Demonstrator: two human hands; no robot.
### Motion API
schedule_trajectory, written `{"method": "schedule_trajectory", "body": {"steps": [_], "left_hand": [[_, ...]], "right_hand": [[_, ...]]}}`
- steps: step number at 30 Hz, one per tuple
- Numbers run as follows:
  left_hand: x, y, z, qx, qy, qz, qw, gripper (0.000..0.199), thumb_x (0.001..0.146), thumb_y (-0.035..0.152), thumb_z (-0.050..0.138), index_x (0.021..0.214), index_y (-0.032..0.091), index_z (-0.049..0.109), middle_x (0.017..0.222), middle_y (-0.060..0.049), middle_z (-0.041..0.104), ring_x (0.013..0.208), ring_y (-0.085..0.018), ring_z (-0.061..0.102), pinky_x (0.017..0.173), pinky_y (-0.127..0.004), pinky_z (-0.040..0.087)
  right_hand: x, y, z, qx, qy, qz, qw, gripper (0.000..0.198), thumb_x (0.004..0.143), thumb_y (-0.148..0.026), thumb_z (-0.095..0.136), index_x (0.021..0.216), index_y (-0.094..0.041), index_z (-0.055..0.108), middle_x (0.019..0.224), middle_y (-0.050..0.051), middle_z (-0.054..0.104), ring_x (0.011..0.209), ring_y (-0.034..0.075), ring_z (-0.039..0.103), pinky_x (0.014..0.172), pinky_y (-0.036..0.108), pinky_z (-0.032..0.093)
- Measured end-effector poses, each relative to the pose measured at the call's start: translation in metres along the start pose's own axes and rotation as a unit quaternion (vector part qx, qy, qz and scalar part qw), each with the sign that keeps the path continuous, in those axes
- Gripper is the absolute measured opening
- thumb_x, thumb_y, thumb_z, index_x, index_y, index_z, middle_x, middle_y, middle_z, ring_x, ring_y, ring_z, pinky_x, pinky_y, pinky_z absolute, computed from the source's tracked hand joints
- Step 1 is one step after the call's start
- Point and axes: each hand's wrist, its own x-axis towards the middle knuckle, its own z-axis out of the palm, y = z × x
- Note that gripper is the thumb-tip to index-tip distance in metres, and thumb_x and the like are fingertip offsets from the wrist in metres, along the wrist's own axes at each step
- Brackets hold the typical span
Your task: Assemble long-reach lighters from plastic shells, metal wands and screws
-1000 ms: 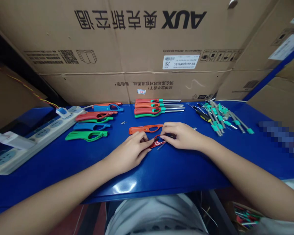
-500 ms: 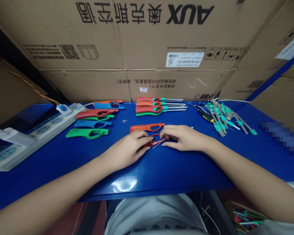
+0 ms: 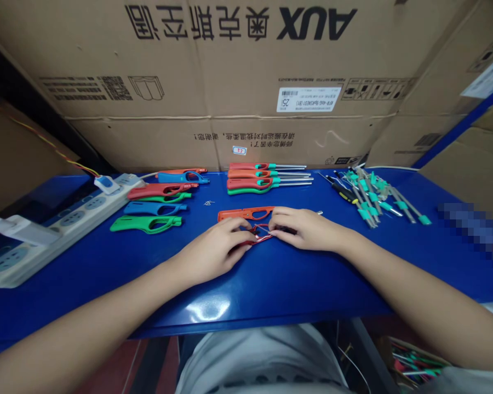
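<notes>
My left hand (image 3: 222,245) is closed on a red lighter shell (image 3: 264,239), pressing it close to the blue table. Most of the shell's handle is hidden under those fingers. At the shell's other end my right hand (image 3: 302,229) pinches a thin pale tube (image 3: 263,230), which slants across the shell's opening. Fine wires run along the shell, partly covered by the fingertips. Just behind both hands lies an orange lighter shell (image 3: 242,213), its right end touching or passing behind my right hand.
Several coloured lighter shells (image 3: 145,223) lie at the left by a white power strip (image 3: 76,216). Lighters with metal barrels (image 3: 293,175) are stacked at the back. Barrel parts (image 3: 367,200) and a black-yellow screwdriver (image 3: 345,194) lie right. A cardboard box (image 3: 213,98) walls the rear.
The thin tube has shifted from in front of the red shell to across its opening, at my right fingertips. My left hand has hardly moved.
</notes>
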Motion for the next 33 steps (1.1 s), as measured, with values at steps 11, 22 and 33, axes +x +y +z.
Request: {"method": "schedule_trajectory", "body": {"steps": [11, 22, 33], "left_hand": [[0.0014, -0.0018, -0.0012, 0.004, 0.012, 0.011, 1.0, 0.021, 0.097, 0.017, 0.055, 0.111, 0.02, 0.071, 0.117, -0.01, 0.065, 0.109, -0.021, 0.064, 0.098, -0.037, 0.054], [0.0017, -0.0013, -0.0072, 0.093, -0.018, 0.039, 0.995, 0.027, 0.101, 0.02, 0.049, 0.113, 0.023, 0.073, 0.124, -0.008, 0.066, 0.115, -0.024, 0.063, 0.101, -0.04, 0.054], [0.0009, -0.0005, -0.009, 0.133, -0.034, 0.045, 0.99, 0.03, 0.1, 0.017, 0.048, 0.117, 0.022, 0.073, 0.125, -0.011, 0.066, 0.117, -0.026, 0.062, 0.101, -0.044, 0.054]], "right_hand": [[0.0022, 0.0059, 0.0055, 0.085, 0.03, 0.032, 0.995, 0.01, 0.091, -0.028, 0.062, 0.091, -0.019, 0.06, 0.076, -0.003, 0.055, 0.063, 0.01, 0.048, 0.059, 0.022, 0.037], [0.003, -0.0013, 0.0057, 0.009, 0.025, -0.01, 1.0, 0.013, 0.097, -0.024, 0.053, 0.097, -0.019, 0.065, 0.103, 0.006, 0.068, 0.086, 0.016, 0.063, 0.077, 0.028, 0.047], [0.0014, 0.0011, 0.0045, 0.026, 0.052, -0.052, 0.997, 0.014, 0.093, -0.018, 0.058, 0.098, -0.018, 0.071, 0.1, 0.007, 0.071, 0.086, 0.016, 0.067, 0.078, 0.027, 0.051]]}}
